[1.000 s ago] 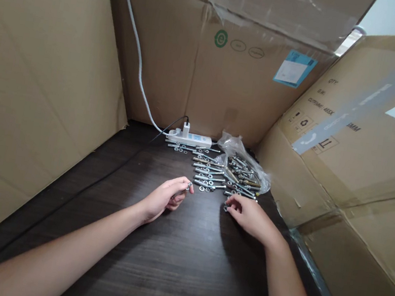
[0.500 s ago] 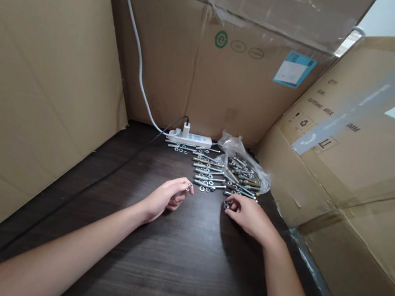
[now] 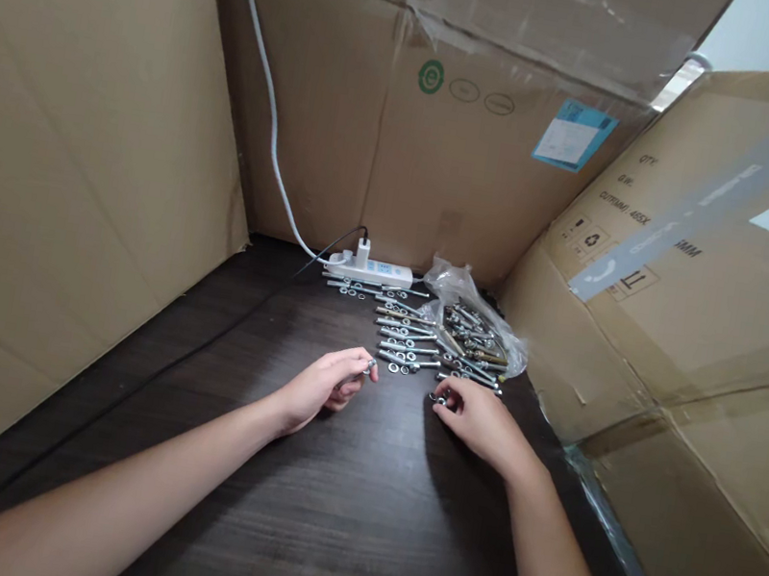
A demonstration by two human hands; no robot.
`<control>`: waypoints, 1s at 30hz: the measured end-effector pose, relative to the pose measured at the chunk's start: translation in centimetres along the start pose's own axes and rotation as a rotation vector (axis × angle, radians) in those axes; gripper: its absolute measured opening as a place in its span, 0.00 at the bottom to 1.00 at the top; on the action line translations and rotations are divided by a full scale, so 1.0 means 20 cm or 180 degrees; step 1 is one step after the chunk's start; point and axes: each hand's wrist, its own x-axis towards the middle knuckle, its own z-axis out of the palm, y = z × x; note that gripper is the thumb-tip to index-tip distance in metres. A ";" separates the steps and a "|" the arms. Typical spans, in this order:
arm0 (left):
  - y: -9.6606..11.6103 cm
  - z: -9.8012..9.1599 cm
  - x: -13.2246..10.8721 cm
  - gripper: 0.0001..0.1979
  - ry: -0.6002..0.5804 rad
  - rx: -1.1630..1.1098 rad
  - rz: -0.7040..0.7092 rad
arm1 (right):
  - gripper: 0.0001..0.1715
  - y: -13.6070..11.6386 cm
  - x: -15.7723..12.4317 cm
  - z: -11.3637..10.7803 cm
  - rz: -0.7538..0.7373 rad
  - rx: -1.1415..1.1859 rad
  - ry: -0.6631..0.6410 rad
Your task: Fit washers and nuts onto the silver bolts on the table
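My left hand [image 3: 323,387] rests on the dark wooden table [image 3: 334,514], its fingers pinched on a small metal bolt [image 3: 364,366] that pokes out toward the right. My right hand [image 3: 480,420] lies a little to the right with its fingertips closed on a small metal nut or washer [image 3: 438,397]. Just beyond both hands lie rows of bolts and washers [image 3: 406,335]. A clear plastic bag [image 3: 477,327] with more bolts sits to their right.
Tall cardboard boxes wall in the table on the left [image 3: 69,160], the back [image 3: 443,103] and the right [image 3: 702,309]. A white power strip [image 3: 373,271] with a plug and a white cable [image 3: 268,104] lies at the back.
My right hand has slid slightly left toward my left hand with the small part in its fingertips. My left hand has barely moved.
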 end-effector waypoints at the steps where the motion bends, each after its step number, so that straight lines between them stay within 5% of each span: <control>1: 0.00 0.00 0.00 0.10 -0.0002 0.0002 -0.0011 | 0.09 0.00 0.00 0.00 -0.0011 -0.0008 0.0005; 30: 0.00 0.00 0.01 0.11 0.0003 0.0021 -0.0035 | 0.05 -0.10 0.02 0.08 -0.0145 -0.0224 0.0243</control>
